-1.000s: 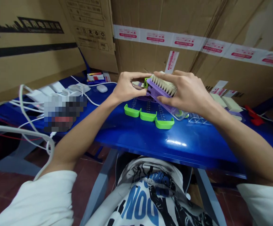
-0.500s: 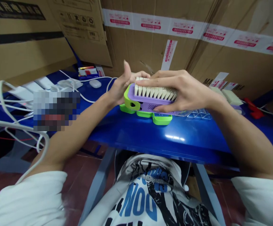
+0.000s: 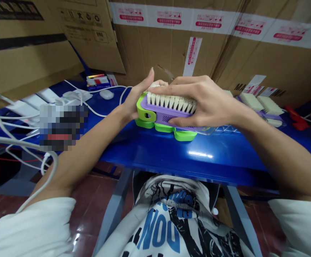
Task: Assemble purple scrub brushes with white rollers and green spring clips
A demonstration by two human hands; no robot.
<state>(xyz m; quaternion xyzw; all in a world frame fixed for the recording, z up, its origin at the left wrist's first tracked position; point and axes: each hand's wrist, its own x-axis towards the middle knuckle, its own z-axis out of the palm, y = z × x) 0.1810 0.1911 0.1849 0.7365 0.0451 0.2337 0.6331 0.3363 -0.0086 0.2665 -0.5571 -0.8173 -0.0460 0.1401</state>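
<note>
A purple scrub brush (image 3: 162, 117) with cream bristles facing up and a lime-green end piece is between my hands above the blue table. My right hand (image 3: 207, 101) wraps round its right part, thumb along the near side and fingers across the bristles. At the green left end, my left hand (image 3: 135, 98) holds the brush with its thumb raised; its other fingers are partly hidden behind the bristles. Just below are several bright green plastic parts (image 3: 185, 135) on the table. A clear plastic piece (image 3: 209, 130) shows under the right hand.
More brushes (image 3: 269, 105) with cream bristles lie at the right, near a red object (image 3: 297, 118). To the left are white cables (image 3: 18, 125), a white mouse (image 3: 106, 94) and a small box (image 3: 98, 81). Large cardboard boxes (image 3: 155, 46) stand behind the blue table (image 3: 155, 153).
The brush and both hands have shifted slightly left in the view, and my left thumb leans more to the right. My camera view has turned a little, showing more of the brushes at right.
</note>
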